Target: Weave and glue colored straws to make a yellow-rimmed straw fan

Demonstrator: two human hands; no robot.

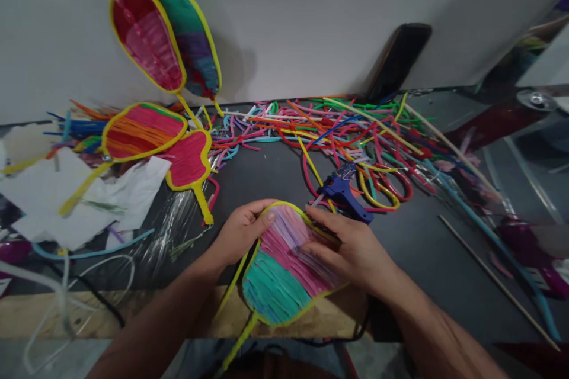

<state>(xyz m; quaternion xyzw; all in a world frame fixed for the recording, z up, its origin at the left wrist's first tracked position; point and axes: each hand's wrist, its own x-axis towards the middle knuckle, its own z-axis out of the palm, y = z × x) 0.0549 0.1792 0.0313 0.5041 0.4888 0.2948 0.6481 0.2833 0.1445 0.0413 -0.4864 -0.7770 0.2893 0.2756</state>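
Observation:
A leaf-shaped pipe-cleaner piece (pixel 280 275) with a yellow rim and bands of teal, pink and lilac is held between my two hands above the table's front edge. My left hand (pixel 242 231) pinches its upper left rim, thumb on the face. On the right side, my right hand (pixel 349 249) grips the piece with its thumb across the lilac strips. The twisted yellow stem (pixel 240 340) points down toward me. A loose yellow strand hangs beside the left rim. Just beyond my right hand lies a blue glue gun (pixel 344 192).
Yellow-handled scissors (pixel 382 189) lie beside the glue gun. Loose coloured pipe cleaners (pixel 288 124) heap along the wall. Finished yellow-rimmed pieces (pixel 146 130) and crumpled white paper (pixel 57 189) occupy the left. A dark phone (pixel 400 59) leans on the wall; a thin stick (pixel 498 281) lies right.

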